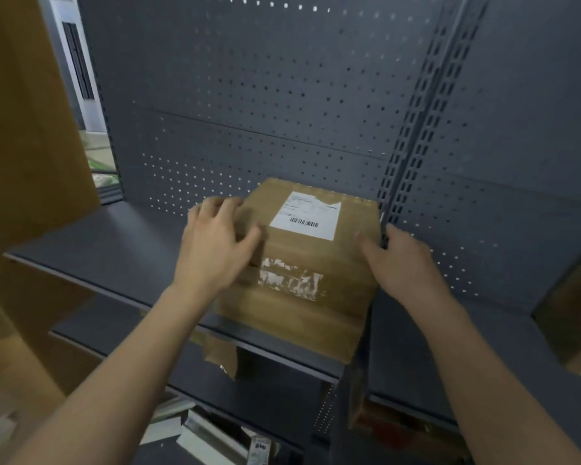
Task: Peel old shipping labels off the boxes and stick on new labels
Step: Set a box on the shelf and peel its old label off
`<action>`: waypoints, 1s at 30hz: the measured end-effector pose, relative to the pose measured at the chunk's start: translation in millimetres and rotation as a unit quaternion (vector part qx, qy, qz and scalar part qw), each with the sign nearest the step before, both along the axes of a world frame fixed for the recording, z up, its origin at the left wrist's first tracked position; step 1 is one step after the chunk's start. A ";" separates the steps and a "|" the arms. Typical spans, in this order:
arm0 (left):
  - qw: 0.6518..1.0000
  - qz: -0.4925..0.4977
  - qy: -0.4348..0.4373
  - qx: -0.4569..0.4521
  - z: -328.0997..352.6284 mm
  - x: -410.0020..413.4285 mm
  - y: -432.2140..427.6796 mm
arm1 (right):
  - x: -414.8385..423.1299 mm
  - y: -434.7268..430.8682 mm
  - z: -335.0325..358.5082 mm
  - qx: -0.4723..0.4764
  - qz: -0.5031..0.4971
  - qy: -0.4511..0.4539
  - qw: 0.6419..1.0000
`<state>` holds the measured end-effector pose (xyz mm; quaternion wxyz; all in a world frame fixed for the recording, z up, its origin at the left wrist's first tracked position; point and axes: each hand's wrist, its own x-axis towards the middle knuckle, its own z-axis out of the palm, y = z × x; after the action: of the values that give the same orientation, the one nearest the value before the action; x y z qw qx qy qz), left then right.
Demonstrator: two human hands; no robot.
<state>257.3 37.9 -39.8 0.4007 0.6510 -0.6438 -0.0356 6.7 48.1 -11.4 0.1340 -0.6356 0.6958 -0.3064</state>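
Observation:
A brown cardboard box sits on a dark grey shelf, its near end hanging over the shelf's front edge. On its top is a white shipping label with a barcode and a torn upper right corner. Nearer me lies a patch of torn label residue. My left hand holds the box's left side, thumb on the top and fingers curled over the far left corner. My right hand grips the right side, thumb on the top edge.
Grey pegboard panels back the shelf, with a slotted upright right of the box. A large brown box stands at the left, another box at the right edge. Lower shelves hold cardboard scraps and papers.

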 end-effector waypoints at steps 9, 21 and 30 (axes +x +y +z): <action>0.995 -0.003 0.077 0.069 2.6 -10.8 -15.5 | -10.7 -23.3 -7.2 0.087 0.024 -0.153 0.984; 0.995 -0.056 0.086 0.012 2.8 -91.3 24.4 | -101.1 29.7 -5.6 0.025 0.012 -0.205 0.978; 0.986 -0.117 0.115 0.010 -8.9 -200.0 72.7 | -210.1 95.9 -5.7 -0.024 -0.022 -0.235 0.971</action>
<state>57.3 110.5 -48.7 0.4589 0.5668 -0.6645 -0.1628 -203.4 144.1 -17.1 0.2715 -0.5330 0.6513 -0.4669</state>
